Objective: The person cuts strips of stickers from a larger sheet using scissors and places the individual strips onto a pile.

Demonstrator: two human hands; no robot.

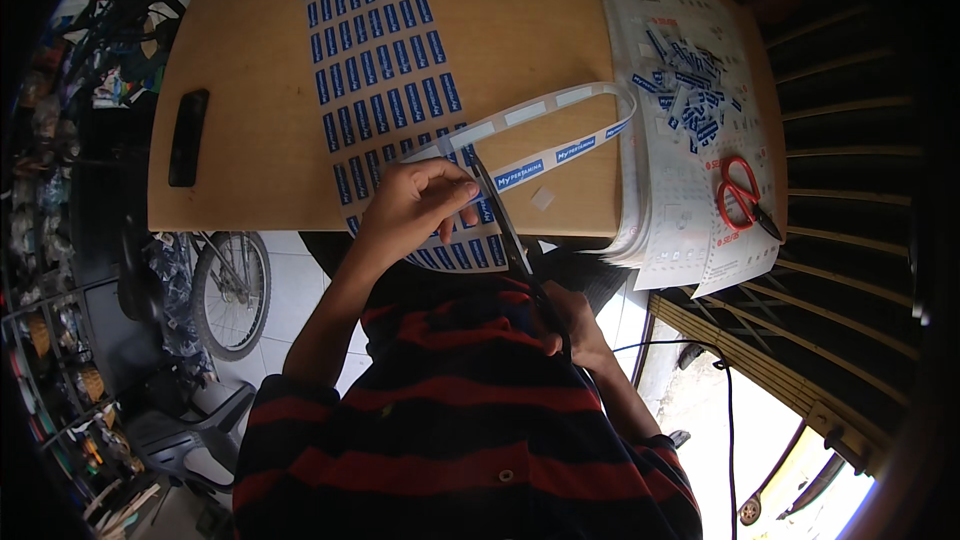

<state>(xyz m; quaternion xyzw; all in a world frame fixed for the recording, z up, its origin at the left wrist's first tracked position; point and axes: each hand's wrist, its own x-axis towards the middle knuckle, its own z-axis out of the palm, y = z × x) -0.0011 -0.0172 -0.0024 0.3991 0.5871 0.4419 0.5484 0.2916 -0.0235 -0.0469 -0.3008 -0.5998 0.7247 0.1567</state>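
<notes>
My left hand (415,205) pinches the end of a long strip of blue-and-white labels (575,150), which loops out to the right over the table. Long dark scissors (513,245) are gripped in my right hand (575,325), close to my body. Their blades reach up across the strip, right beside my left fingertips; whether the blades are parted is hard to make out. Beneath my left hand a sheet of blue labels in rows (380,50) runs from the far edge of the table and hangs over its near edge.
On the right, white printed sheets (680,230) bear a pile of small cut labels (695,90) and red-handled scissors (738,202). A black phone (188,138) lies at the left of the wooden table (240,30). Below are a bicycle wheel (230,295) and a grey chair (195,430).
</notes>
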